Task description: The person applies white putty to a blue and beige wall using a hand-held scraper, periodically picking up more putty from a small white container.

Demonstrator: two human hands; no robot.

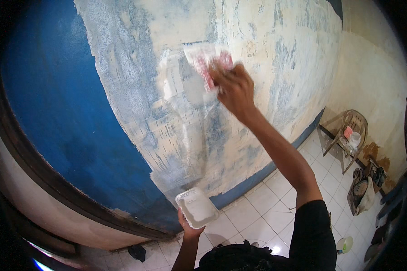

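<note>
My right hand (236, 92) is raised to the wall, fingers closed on a red putty spreader (204, 67) smeared with white. Its wide edge lies against the wall (149, 86), where wet white streaks and a grey patch show beside it. Motion blurs the spreader and fingertips a little. Low at the wall's foot, my left hand (192, 229) grips a white rectangular tub (197, 208) from below and the side. White paste coats the tub's inside. Most of the left fingers are hidden under it.
Blue paint (72, 90) covers the wall's left part, beside a dark curved frame (54, 176). At right, a wooden chair (353, 124) bears a white container (354, 139) and something pink. A bag of tools (362, 192) and a pale green tub (346, 244) stand on the white tiled floor (257, 201).
</note>
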